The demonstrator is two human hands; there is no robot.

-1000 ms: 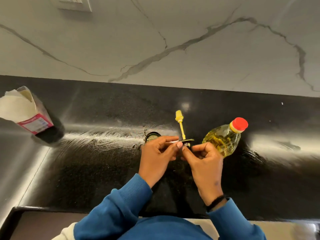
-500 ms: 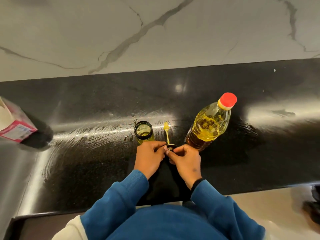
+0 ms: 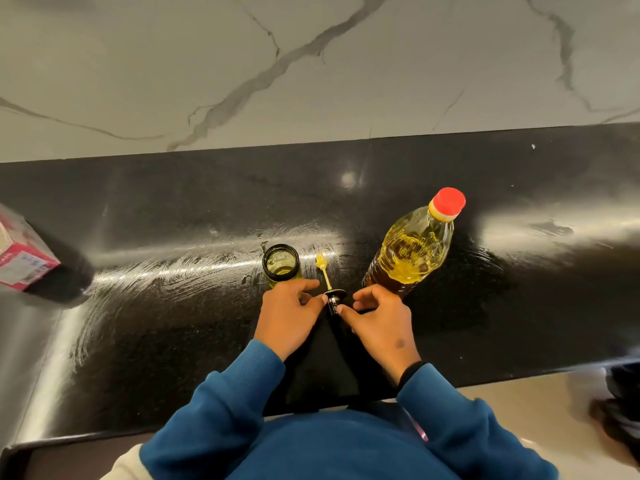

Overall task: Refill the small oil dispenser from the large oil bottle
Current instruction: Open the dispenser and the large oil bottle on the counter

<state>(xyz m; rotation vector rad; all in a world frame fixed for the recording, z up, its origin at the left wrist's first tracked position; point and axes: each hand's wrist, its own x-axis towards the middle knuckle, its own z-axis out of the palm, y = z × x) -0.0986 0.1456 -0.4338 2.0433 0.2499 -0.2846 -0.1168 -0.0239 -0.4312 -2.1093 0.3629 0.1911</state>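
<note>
I pinch the dispenser lid (image 3: 335,296) between left hand (image 3: 289,315) and right hand (image 3: 379,322), laying it gently, brush (image 3: 321,261) flat, clear of the open dispenser (image 3: 281,263).

Glossy black countertop (image 3: 173,323), grey-veined white marble wall (image 3: 138,64), glare streaks

The small oil dispenser (image 3: 281,263) stands upright and uncapped on the countertop (image 3: 173,323), near its centre. The dispenser cap with its tube (image 3: 330,284) lies just right of the dispenser and slightly nearer the person. The large oil bottle (image 3: 414,249) stands right of the cap, capped. The left hand (image 3: 289,313) is directly in front of the dispenser; the right hand (image 3: 379,318) is in front of the bottle's base. Fingertips of both hands meet the cap between them. A carton (image 3: 20,263) sits at the far left edge. The wall (image 3: 311,64) rises behind the countertop.
</note>
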